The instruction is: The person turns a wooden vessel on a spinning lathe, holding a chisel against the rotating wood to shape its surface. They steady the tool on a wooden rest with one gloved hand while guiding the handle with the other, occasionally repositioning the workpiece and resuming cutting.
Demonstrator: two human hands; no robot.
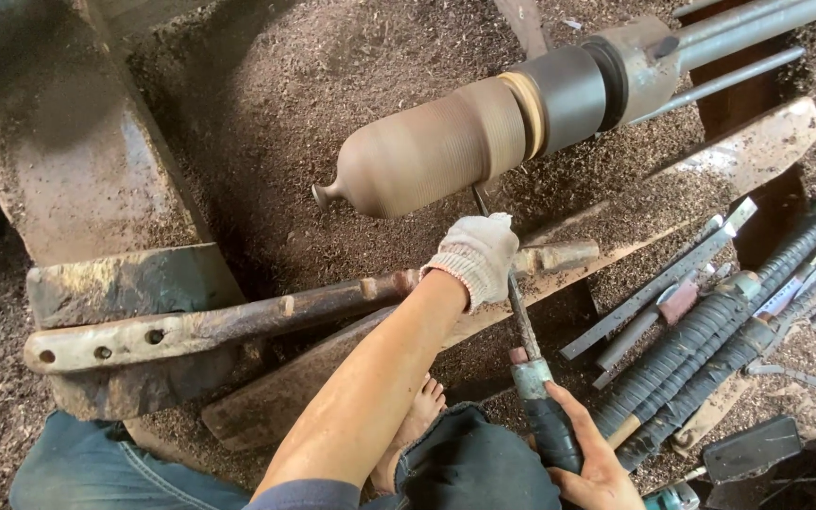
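The left hand (476, 257), wearing a white glove, is closing around the metal shaft of a turning chisel (521, 321) and pressing it on the long tool rest (238, 321). The right hand (589, 453), bare, is gripping the chisel's dark handle at 5 o'clock. The chisel tip is touching the underside of a brown wooden vase-shaped workpiece (417, 151) at 12 o'clock, which is sitting on the lathe (606, 80). Spare tools (710, 349) are lying at 3 o'clock.

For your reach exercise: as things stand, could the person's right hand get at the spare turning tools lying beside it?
Probably yes: the right hand sits right beside the spare turning tools, nothing between, but it would have to free its grip on the chisel handle.
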